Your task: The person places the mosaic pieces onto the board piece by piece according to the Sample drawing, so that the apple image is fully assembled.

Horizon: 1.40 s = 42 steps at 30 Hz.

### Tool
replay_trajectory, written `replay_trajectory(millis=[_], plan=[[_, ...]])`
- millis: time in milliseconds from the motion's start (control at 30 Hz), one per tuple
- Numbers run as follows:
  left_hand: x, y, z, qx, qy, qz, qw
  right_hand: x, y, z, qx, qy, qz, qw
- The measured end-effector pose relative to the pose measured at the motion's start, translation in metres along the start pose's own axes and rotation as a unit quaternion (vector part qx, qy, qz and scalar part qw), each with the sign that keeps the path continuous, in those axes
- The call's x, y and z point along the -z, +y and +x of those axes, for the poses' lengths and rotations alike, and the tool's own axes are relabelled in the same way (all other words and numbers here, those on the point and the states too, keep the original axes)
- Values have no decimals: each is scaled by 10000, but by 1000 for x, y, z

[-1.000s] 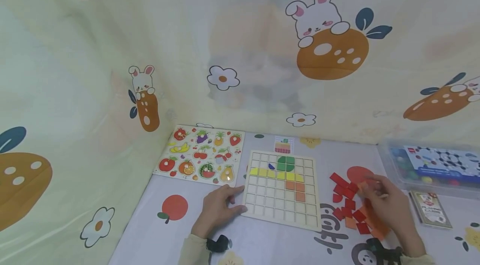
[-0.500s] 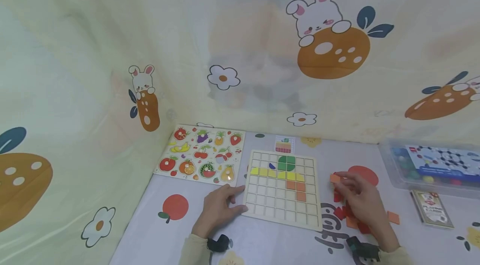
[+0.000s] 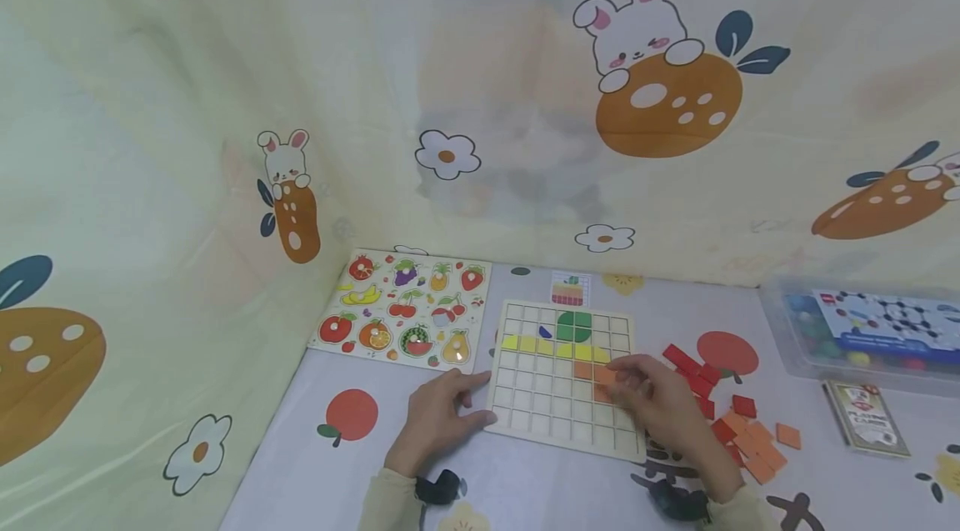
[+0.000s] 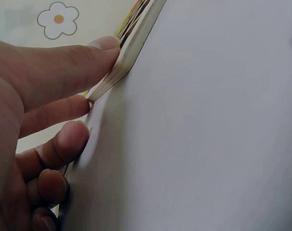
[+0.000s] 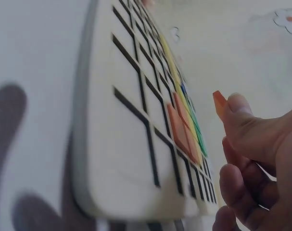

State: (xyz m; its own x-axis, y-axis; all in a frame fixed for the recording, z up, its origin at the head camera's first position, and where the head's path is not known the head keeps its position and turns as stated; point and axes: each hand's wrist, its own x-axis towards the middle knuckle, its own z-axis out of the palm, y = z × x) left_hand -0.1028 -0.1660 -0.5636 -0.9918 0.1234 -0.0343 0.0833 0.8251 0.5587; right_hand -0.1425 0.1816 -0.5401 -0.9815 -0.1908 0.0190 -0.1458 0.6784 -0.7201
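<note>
Two hands at the grid board [image 3: 561, 398], right hand [image 3: 660, 406] pinching an orange tile [image 5: 219, 103] over its right side, tile mostly hidden by fingertips, left hand [image 3: 435, 418] fingers straight against its left edge, loose red and orange tiles [image 3: 738, 427] right of board, partly hidden by forearm.

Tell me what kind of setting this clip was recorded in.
Most likely a children's play table at home or in a playroom: a cartoon rabbit-and-carrot cloth lines the wall, a fruit peg puzzle lies beside the wooden grid board, and loose red and orange tiles sit by it.
</note>
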Motion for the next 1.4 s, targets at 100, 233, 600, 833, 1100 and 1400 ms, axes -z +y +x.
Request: replay_trajectory(millis=[100, 233, 600, 833, 1100, 1400], plan=[[0, 0, -1, -6, 0, -6, 10000, -5, -7, 0, 39, -216, 87, 9997], [1, 0, -1, -39, 26, -21, 10000, -11, -12, 1, 106, -291, -74, 9995], [3, 3, 0, -24, 23, -12, 10000, -22, -15, 0, -30, -389, -521, 9979], [3, 4, 0, 55, -21, -30, 10000, -23, -15, 1, -116, -223, -583, 9980], [3, 5, -1, 80, -37, -39, 10000, -23, -12, 2, -63, -136, -615, 9980], [2, 3, 0, 51, -32, -27, 10000, 25, 15, -7, -321, 241, -1144, 9926]])
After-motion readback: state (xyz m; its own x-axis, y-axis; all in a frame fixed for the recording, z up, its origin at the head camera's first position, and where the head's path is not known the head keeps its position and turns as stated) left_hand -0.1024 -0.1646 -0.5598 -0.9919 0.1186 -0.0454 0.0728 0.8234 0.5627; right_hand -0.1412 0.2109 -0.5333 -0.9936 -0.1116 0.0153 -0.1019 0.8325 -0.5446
